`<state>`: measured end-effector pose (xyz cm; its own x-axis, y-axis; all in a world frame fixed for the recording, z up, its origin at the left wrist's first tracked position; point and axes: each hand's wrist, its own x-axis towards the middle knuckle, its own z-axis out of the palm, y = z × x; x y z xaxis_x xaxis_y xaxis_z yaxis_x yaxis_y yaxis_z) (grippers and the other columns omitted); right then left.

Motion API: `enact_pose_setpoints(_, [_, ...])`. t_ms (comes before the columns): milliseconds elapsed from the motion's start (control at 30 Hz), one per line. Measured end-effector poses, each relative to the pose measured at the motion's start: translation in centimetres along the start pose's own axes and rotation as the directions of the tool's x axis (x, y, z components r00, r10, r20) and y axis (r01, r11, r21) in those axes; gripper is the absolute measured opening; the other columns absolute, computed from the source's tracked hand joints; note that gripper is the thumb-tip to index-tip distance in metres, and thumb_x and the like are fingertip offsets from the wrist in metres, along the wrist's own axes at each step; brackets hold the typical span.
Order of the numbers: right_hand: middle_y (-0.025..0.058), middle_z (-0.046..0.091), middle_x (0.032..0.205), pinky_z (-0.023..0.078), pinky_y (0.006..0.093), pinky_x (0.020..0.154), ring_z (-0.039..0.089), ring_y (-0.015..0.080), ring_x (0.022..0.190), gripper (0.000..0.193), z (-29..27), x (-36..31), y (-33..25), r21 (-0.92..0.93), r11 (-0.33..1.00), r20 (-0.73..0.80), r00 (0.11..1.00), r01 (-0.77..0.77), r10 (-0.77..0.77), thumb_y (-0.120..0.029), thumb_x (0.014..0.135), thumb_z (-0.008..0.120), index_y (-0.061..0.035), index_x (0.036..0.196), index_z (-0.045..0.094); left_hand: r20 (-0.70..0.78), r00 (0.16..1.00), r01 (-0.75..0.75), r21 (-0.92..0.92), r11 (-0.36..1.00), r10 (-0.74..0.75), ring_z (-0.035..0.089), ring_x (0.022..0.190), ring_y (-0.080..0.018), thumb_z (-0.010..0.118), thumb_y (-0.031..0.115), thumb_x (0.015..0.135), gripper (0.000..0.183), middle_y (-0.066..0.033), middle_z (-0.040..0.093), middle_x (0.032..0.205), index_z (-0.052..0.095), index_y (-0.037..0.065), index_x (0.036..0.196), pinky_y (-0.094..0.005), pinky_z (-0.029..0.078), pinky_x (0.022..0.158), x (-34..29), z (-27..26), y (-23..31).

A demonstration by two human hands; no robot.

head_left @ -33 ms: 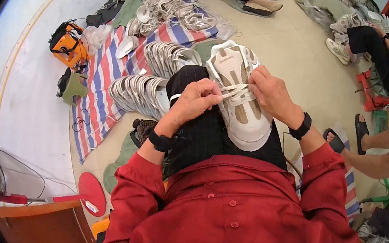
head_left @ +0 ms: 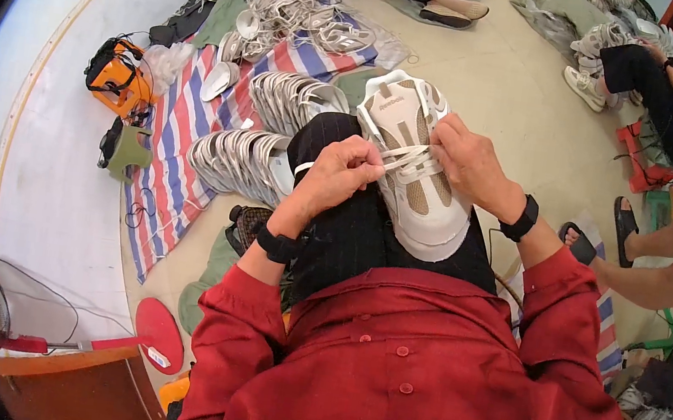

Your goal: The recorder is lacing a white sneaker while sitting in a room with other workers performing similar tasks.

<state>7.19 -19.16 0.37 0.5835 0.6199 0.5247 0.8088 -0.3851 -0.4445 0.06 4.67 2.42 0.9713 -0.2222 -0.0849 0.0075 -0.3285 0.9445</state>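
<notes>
A white and beige shoe upper (head_left: 430,224) with tan mesh panels lies across my lap, its rounded toe end towards me. White shoelace (head_left: 404,161) runs in several strands across its middle. At the left edge of the upper, my left hand (head_left: 332,177) pinches the lace between thumb and fingers. My right hand (head_left: 478,171) is closed at the right edge, its fingertips on the lace there and partly hidden behind the knuckles. The strands stretch between the two hands.
Left of my knees, nested stacks of shoe uppers (head_left: 232,161) stand on a striped sheet (head_left: 157,216), with a lace pile (head_left: 314,24) beyond. Orange (head_left: 120,79) and green stools (head_left: 133,151) stand by the wall; a red-based fan (head_left: 161,331) is at lower left. Other people sit ahead and to the right.
</notes>
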Motion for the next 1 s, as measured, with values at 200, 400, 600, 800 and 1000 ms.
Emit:
enact_pose_setpoints(200, [0.0142, 0.052, 0.09, 0.05, 0.0405, 0.055, 0.059, 0.033, 0.07, 0.016, -0.6, -0.2, 0.3, -0.274, 0.96, 0.082, 0.996, 0.05, -0.029, -0.006, 0.08, 0.056, -0.0048, 0.092, 0.046, -0.03, 0.989, -0.137, 0.135, 0.981, 0.143, 0.053, 0.067, -0.0115, 0.066, 0.011, 0.08, 0.01, -0.0032, 0.052, 0.083, 0.062, 0.002, 0.081, -0.0262, 0.044, 0.061, 0.0, -0.1, -1.1])
enact_pose_setpoints(400, [0.0129, 0.054, 0.08, 0.049, 0.0389, 0.054, 0.06, 0.0322, 0.065, 0.018, -2.8, -1.1, 3.0, -0.414, 0.908, 0.046, 0.998, 0.062, -0.047, -0.003, 0.079, 0.053, -0.0054, 0.095, 0.046, 0.08, 0.986, 0.145, 0.029, 0.989, -0.147, 0.053, 0.06, -0.0096, 0.062, 0.014, 0.084, 0.012, -0.0007, 0.057, 0.076, 0.062, 0.003, 0.081, -0.0234, 0.043, 0.054, -0.2, 0.1, 0.4])
enact_pose_setpoints(600, [0.0136, 0.054, 0.08, 0.048, 0.0384, 0.053, 0.06, 0.0311, 0.065, 0.016, -4.3, -1.3, 5.8, -0.522, 0.851, -0.055, 0.994, 0.051, -0.093, -0.003, 0.081, 0.054, -0.005, 0.095, 0.046, 0.186, 0.972, 0.159, -0.063, 0.985, -0.145, 0.055, 0.061, -0.0061, 0.059, 0.017, 0.088, 0.013, 0.0005, 0.061, 0.078, 0.06, 0.008, 0.098, -0.0194, 0.042, 0.05, 0.8, 0.4, -0.2])
enact_pose_setpoints(800, [0.0141, 0.055, 0.08, 0.047, 0.0383, 0.053, 0.059, 0.0302, 0.063, 0.015, -5.0, -1.3, 7.4, -0.524, 0.852, -0.124, 0.989, 0.004, -0.081, -0.006, 0.084, 0.057, -0.0051, 0.094, 0.047, 0.108, 0.99, 0.106, -0.136, 0.985, -0.091, 0.055, 0.06, -0.0071, 0.057, 0.012, 0.088, 0.02, -0.0017, 0.061, 0.078, 0.054, 0.008, 0.108, -0.0197, 0.042, 0.05, 0.9, 1.8, -0.5])
enact_pose_setpoints(1000, [0.0138, 0.054, 0.078, 0.046, 0.0379, 0.051, 0.059, 0.0293, 0.062, 0.015, -6.5, -0.4, 7.3, -0.561, 0.826, -0.149, 0.977, 0.042, -0.151, -0.006, 0.084, 0.058, -0.0052, 0.094, 0.047, 0.008, 0.998, -0.06, 0.209, 0.976, 0.06, 0.054, 0.057, -0.0116, 0.057, 0.008, 0.085, 0.023, -0.0046, 0.057, 0.066, 0.05, 0.004, 0.107, -0.0255, 0.044, 0.052, 0.8, 2.8, -1.2])
